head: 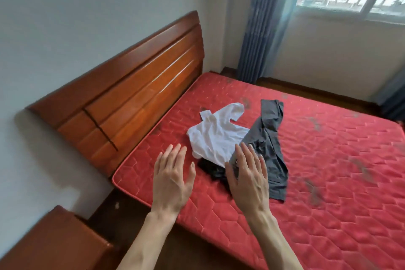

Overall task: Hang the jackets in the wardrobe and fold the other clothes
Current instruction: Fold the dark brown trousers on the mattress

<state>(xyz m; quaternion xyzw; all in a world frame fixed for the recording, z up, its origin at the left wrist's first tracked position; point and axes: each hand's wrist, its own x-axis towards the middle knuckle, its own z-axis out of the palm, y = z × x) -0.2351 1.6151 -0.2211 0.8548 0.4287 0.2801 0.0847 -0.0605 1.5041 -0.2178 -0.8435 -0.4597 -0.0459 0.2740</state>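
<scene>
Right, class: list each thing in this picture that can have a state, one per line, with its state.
white shirt: unfolded, lying crumpled on the mattress
grey garment: unfolded, spread beside the shirt, overlapping its edge
black garment: bunched, partly under the shirt
left hand: open, fingers spread, holding nothing
right hand: open, over the grey garment
curtain: drawn aside
mattress: bare, stained
</scene>
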